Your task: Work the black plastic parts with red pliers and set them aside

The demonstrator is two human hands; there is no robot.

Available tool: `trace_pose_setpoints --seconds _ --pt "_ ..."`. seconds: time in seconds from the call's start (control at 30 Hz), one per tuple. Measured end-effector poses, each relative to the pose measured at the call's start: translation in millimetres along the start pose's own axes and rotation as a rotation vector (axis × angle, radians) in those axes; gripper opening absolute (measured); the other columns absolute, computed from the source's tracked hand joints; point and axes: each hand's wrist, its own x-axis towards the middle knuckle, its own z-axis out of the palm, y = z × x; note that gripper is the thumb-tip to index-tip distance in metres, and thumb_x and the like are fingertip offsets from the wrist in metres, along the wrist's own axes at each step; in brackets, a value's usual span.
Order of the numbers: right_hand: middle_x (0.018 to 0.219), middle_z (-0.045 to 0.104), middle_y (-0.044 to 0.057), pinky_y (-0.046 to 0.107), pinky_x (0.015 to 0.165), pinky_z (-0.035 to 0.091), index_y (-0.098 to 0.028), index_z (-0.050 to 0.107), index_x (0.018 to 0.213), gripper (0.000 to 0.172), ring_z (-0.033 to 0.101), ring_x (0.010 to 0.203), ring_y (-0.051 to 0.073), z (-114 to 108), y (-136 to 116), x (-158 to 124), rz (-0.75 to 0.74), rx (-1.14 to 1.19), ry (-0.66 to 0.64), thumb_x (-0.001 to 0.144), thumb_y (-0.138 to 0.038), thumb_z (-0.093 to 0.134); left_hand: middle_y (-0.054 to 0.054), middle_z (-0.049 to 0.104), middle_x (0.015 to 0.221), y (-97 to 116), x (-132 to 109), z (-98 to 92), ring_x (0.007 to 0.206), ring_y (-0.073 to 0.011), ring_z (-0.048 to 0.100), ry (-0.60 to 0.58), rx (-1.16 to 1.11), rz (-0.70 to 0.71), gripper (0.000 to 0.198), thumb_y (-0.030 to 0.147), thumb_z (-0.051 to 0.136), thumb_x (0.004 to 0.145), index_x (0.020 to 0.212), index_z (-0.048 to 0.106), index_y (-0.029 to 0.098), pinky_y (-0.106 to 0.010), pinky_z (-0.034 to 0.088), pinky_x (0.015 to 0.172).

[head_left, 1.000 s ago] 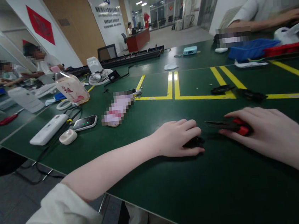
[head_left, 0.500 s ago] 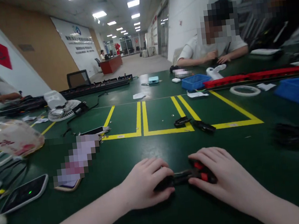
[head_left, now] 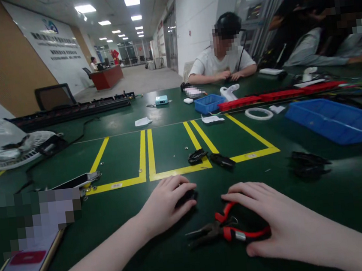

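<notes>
My left hand (head_left: 167, 206) is closed around a small black piece (head_left: 186, 198), mostly hidden by the fingers. A pair of red-handled pliers (head_left: 225, 228) lies low over the table, its jaws parted and pointing left. Around its spread handles is my right hand (head_left: 260, 215), fingers stretched out and thumb apart from the lower handle. Beyond my hands, two black pieces (head_left: 222, 160) rest at the yellow tape lines. A further black cluster (head_left: 308, 165) sits to the right.
On the green table (head_left: 181, 264) are a phone (head_left: 29, 263) at left, a white fan (head_left: 21, 150), a large blue bin (head_left: 335, 121), a small blue bin (head_left: 208, 103), a white ring (head_left: 258, 113) and red strips (head_left: 280, 95). A person (head_left: 218, 62) sits opposite.
The pliers' jaws have come away from the black piece. My left hand moved off with the piece, and my right hand has loosened around the handles. The view has turned right.
</notes>
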Motion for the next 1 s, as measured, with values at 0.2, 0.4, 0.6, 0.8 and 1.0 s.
trace_pose_setpoints --seconds 0.2,0.4,0.6,0.8,1.0 --pt "0.134 0.057 0.008 0.049 0.097 0.054 -0.031 0.055 0.132 0.067 0.060 0.119 0.031 11 -1 3 -0.031 0.092 0.091 0.068 -0.035 0.075 -0.009 0.054 0.134 -3 -6 -5.5 0.122 -0.0254 0.053 -0.110 -0.074 -0.025 0.046 0.028 0.060 0.094 0.139 0.048 0.026 -0.046 0.050 0.103" --pt "0.129 0.057 0.011 0.045 0.093 0.057 -0.029 0.044 0.136 0.069 0.063 0.115 0.029 27 -3 7 -0.129 0.129 0.350 0.073 -0.030 0.071 -0.009 0.051 0.139 -4 -5 -10.4 0.128 -0.0253 0.050 -0.083 -0.226 -0.105 0.058 0.026 0.063 0.091 0.144 0.040 0.025 -0.046 0.048 0.107" --pt "0.129 0.057 0.014 0.048 0.088 0.058 -0.028 0.039 0.143 0.074 0.063 0.113 0.033 37 8 8 -0.352 0.047 0.442 0.077 -0.033 0.073 -0.010 0.051 0.138 -4 -5 -12.2 0.128 -0.0254 0.050 -0.079 -0.268 -0.138 0.053 0.024 0.059 0.093 0.143 0.040 0.025 -0.047 0.049 0.105" --pt "0.120 0.060 0.008 0.048 0.077 0.060 -0.041 0.035 0.146 0.090 0.066 0.100 0.033 42 -2 -5 -0.345 0.083 0.653 0.068 -0.039 0.081 -0.009 0.052 0.136 -5 -6 -11.1 0.125 -0.0246 0.051 -0.092 -0.242 -0.106 0.045 0.026 0.056 0.096 0.139 0.045 0.023 -0.046 0.048 0.106" --pt "0.123 0.057 0.009 0.054 0.084 0.059 -0.047 0.024 0.148 0.094 0.062 0.106 0.036 49 -27 -7 -0.129 0.498 0.725 0.070 -0.058 0.075 -0.009 0.050 0.138 -5 -6 -9.0 0.126 -0.0245 0.050 -0.125 -0.174 -0.087 0.050 0.027 0.060 0.094 0.140 0.042 0.022 -0.044 0.048 0.107"
